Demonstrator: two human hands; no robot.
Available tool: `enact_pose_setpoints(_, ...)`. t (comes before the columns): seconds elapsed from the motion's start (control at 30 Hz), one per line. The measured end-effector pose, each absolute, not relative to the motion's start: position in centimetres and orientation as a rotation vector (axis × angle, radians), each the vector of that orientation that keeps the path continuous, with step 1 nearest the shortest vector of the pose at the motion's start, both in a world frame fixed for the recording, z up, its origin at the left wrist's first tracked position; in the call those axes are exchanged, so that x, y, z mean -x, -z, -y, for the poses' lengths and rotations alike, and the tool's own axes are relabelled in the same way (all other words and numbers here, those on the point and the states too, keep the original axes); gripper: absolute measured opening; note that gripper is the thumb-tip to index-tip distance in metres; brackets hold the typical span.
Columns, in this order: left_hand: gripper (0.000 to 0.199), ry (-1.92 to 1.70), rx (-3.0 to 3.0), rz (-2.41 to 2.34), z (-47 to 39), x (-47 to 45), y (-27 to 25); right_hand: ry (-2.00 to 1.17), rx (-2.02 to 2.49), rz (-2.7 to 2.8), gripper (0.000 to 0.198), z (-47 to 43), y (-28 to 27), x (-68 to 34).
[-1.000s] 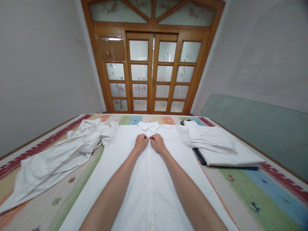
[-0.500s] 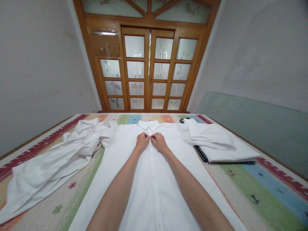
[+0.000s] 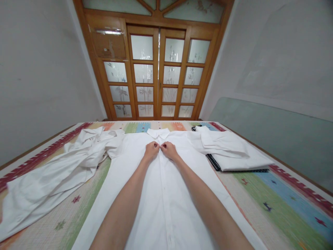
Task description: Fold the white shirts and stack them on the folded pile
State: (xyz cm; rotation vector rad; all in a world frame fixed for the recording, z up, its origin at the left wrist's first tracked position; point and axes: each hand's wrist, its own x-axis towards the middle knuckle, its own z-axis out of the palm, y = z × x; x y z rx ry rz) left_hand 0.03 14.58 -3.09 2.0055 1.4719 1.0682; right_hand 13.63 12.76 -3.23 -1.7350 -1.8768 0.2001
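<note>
A white collared shirt (image 3: 153,194) lies spread front side up, its collar (image 3: 158,133) at the far end and its button strip running down the middle toward me. Just below the collar, my left hand (image 3: 152,150) pinches the strip from the left side. My right hand (image 3: 168,150) pinches the same strip from the right, its fingertips almost meeting the left ones. Whatever small button sits between the fingers is hidden.
A crumpled white garment (image 3: 54,177) lies on the left. Folded white clothing (image 3: 234,161) with a black striped edge is stacked on the right. Beneath everything is a patterned, coloured cover (image 3: 260,194). A pale green headboard-like panel (image 3: 260,125) borders the right; wooden glazed doors (image 3: 158,69) stand beyond.
The view has shifted slightly, so everything sits a little further left and up. Both hands stay at the strip below the collar, fingertips slightly closer together.
</note>
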Motion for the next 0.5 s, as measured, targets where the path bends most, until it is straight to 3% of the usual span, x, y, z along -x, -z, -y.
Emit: enact_pose_setpoints(0.5,0.013,-1.1,-2.169,-1.582,-14.96,0.1,3.74,-0.095,1.821,1.914,0.022,-12.37,2.88,-13.16)
